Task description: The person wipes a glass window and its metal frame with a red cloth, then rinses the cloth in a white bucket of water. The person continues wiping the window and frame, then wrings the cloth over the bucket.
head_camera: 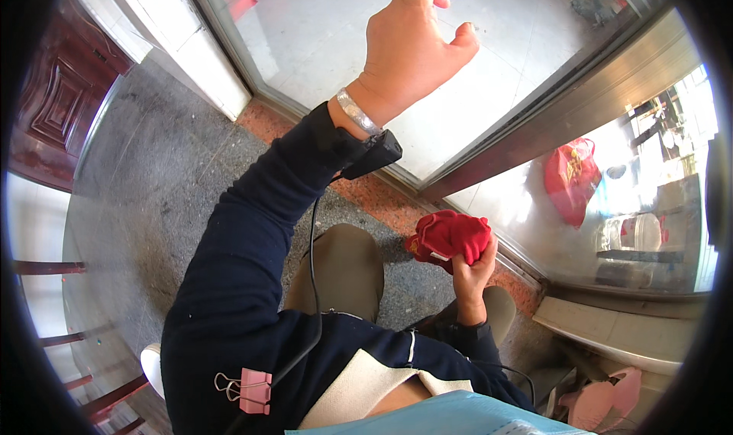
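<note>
My left hand (404, 54) is raised at the top, back towards me, in front of the glass pane. Its index finger and thumb are curled and stand apart, with nothing visible between them. The other fingers are hidden, so whether they grip anything is unclear. A silver bangle (356, 113) circles that wrist, beside a cabled black device (375, 155). Lower right, above my knees, my right hand (474, 277) holds a bunched red fabric piece (452, 234) with its thumb on the near side. The fabric shows yellow decoration and a small white tag.
A metal-framed glass door (572, 91) stands ahead. A black cable (312, 252) runs down my sleeve to a pink binder clip (255, 390). A red plastic bag (572, 180) shows in the right glass. Dark red wooden rails (51, 268) stand left; a pink object (601, 400) sits lower right.
</note>
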`<state>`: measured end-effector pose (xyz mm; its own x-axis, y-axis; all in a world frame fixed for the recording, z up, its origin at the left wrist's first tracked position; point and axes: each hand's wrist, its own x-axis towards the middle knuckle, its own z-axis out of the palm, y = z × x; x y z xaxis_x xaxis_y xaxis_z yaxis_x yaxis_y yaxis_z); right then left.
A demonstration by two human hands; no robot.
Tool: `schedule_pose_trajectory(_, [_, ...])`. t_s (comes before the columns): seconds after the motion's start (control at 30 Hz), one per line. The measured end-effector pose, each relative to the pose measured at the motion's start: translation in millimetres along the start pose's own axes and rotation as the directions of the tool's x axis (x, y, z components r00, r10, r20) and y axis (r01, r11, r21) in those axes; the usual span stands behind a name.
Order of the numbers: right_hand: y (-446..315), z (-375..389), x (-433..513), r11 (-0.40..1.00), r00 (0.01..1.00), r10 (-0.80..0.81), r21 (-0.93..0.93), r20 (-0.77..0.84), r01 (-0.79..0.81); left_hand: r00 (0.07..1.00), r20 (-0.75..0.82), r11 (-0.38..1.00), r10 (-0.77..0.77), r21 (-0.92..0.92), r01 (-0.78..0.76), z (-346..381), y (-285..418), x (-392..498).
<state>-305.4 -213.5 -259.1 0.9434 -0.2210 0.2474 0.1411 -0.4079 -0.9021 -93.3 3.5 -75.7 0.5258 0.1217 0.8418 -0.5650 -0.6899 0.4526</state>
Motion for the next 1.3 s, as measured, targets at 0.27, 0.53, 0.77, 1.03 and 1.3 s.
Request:
schedule_pose_trajectory(0.27, [-23.0,7.2,9.3,0.99,0.99,0.142,-0.007,-0.014,-0.143,0.99,-0.111,0.994,0.09,-0.051,-0.096,9.1,-3.0,-5.1])
schedule_pose_trajectory(0.53, [-154.0,-5.9,105.1,0.762,0.707,-0.634,-0.096,-0.313,0.64,0.98,-0.044,0.851,-0.196,-0.504,0.147,-20.1,-70.1,-43.6])
schedule_pose_trajectory(0.77, [-129.8,63.3,170.6,0.03,0.525,-0.798,-0.85,0.296,0.526,0.952,0.025,0.753,-0.305,-0.605,0.258,-41.2,-98.3,-76.7])
schedule_pose_trajectory(1.03, [19.4,121.5,112.8,0.992,0.748,0.041,-0.117,0.662,0.05,0.889,0.22,0.793,-0.401,-0.402,0.457,-56.6,-135.6,-134.3])
schedule_pose_trajectory(1.3, [-62.7,154.2,130.9,0.575,0.735,0.251,0.514,0.63,-0.637,0.837,0.531,0.89,0.13,-0.434,0.137,-31.5,-112.5,-198.4])
